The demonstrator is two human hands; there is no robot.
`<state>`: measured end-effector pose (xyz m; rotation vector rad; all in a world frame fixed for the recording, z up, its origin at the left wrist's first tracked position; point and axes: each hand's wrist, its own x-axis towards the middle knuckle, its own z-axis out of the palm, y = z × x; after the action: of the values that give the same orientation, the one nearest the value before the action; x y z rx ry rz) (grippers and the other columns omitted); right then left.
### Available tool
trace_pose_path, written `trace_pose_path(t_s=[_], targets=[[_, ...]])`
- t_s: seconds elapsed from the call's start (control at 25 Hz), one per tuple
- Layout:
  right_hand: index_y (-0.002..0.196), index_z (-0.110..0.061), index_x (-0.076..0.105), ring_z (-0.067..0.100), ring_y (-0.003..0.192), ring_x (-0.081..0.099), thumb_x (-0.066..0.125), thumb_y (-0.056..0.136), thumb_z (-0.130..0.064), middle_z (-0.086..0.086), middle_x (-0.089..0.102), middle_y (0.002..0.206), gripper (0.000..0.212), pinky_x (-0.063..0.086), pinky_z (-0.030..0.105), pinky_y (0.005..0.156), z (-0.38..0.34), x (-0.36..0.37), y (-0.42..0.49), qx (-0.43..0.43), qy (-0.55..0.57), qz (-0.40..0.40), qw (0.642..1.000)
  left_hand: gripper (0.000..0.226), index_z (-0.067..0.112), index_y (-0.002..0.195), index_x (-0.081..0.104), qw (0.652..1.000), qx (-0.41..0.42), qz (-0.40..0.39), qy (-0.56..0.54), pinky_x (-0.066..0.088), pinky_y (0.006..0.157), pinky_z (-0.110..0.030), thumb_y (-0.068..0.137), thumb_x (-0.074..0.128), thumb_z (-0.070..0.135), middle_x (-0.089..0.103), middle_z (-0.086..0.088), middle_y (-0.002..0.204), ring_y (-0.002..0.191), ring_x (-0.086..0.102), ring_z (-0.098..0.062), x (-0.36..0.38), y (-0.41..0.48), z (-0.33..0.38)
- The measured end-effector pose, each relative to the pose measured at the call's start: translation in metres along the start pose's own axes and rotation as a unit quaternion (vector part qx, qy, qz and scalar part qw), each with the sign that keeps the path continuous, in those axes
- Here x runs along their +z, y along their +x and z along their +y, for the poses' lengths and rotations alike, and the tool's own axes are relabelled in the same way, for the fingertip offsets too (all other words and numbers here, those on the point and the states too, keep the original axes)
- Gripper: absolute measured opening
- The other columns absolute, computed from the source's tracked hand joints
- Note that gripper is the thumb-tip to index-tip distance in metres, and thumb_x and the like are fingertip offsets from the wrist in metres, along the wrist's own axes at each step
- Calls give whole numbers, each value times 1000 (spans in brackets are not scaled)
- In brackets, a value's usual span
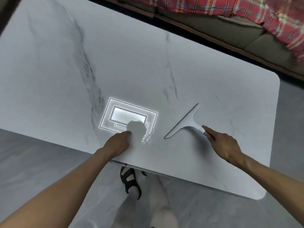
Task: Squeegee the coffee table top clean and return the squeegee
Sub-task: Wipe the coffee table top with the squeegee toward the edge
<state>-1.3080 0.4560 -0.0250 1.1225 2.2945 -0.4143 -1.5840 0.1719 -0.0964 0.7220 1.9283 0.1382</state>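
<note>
The squeegee [184, 123] lies flat on the coffee table top [131, 63], in the part near the person and toward the rounded right corner. It is pale, almost the same colour as the marble. The right hand [225, 145] grips it at the end of the short handle: the fingers are curled round the handle and the index finger is stretched along it. From this grip the handle goes up and to the left, and the long blade crosses it diagonally, with one tip farther from the hand and one tip closer to the table's near edge.

To the left of the grip, well apart from the blade, the left hand [118, 143] rests on the table just inside the near edge. Its fingers are not clear, so I cannot tell if it is open or closed. Just beyond this hand a bright reflection of a rectangular lamp [128, 116] shines on the marble.

Below the grip, under the table edge, there is a foot in a dark sandal [130, 180] on the grey floor [32, 162]. Far beyond the grip, behind the table, stands a sofa [246, 32] with a red plaid blanket [246, 10].
</note>
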Motion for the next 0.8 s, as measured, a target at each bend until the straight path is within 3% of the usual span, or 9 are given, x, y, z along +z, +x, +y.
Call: trace_pose_path(t_s=[0.08,0.2,0.28,0.36,0.48,0.56,0.64,0.72,0.8], targets=[[138,-58,30,25,89,63,18,97,-56,-7,70,110,43,38,31,63,-11,-10,-8,-11,-12,21,1000,60,24,143,39,998,-22,29,-43,46,83,-30,85,47,13,59,-9,132,110,59,-27,7,-10,-7],[136,-60,31,25,97,65,22,96,-58,-11,69,117,40,44,33,69,-66,-12,-7,-97,5,42,994,51,22,136,48,984,-44,129,-114,49,90,-35,86,48,14,61,-5,131,115,59,-27,12,-22,-22],[136,-59,34,23,106,63,24,97,-59,-13,66,122,40,45,33,76,-119,4,-5,-183,1,21,983,43,20,132,50,966,-80,197,-145,49,88,-35,90,46,17,63,-5,128,112,60,-28,14,-29,-37],[138,-56,36,22,105,63,26,99,-55,-9,68,119,40,39,29,72,-170,34,-3,-276,-25,-4,961,38,15,128,51,954,-110,246,-131,45,81,-33,91,44,14,64,-8,123,109,60,-32,14,-35,-53],[139,-52,38,22,102,63,26,101,-52,-3,69,110,40,38,29,73,-217,78,-3,-351,-47,-56,933,23,14,107,54,949,-124,266,-119,40,72,-30,86,45,7,65,-8,106,93,61,-31,16,-38,-71],[139,-50,40,23,100,64,27,101,-50,-1,69,107,40,41,31,74,-222,92,0,-364,-43,-62,929,20,13,103,53,956,-121,254,-88,42,72,-31,85,47,5,62,-9,109,92,59,-29,20,-37,-74],[136,-49,43,24,97,65,29,101,-49,-2,70,105,38,39,30,70,-204,93,5,-370,-33,-26,928,28,8,113,52,963,-108,239,-58,44,79,-36,86,46,2,57,-13,118,103,58,-32,31,-36,-66],[134,-51,45,25,99,65,30,100,-51,-4,70,112,37,36,29,68,-165,83,11,-351,-31,10,936,40,4,125,48,970,-83,227,-32,45,89,-38,86,46,-4,50,-17,130,114,54,-34,44,-34,-49],[134,-55,41,25,105,64,26,99,-54,-8,67,122,38,42,31,72,-112,67,16,-303,-44,13,952,51,2,133,42,977,-55,207,7,43,96,-40,82,44,-8,44,-18,136,122,48,-34,56,-29,-27]])
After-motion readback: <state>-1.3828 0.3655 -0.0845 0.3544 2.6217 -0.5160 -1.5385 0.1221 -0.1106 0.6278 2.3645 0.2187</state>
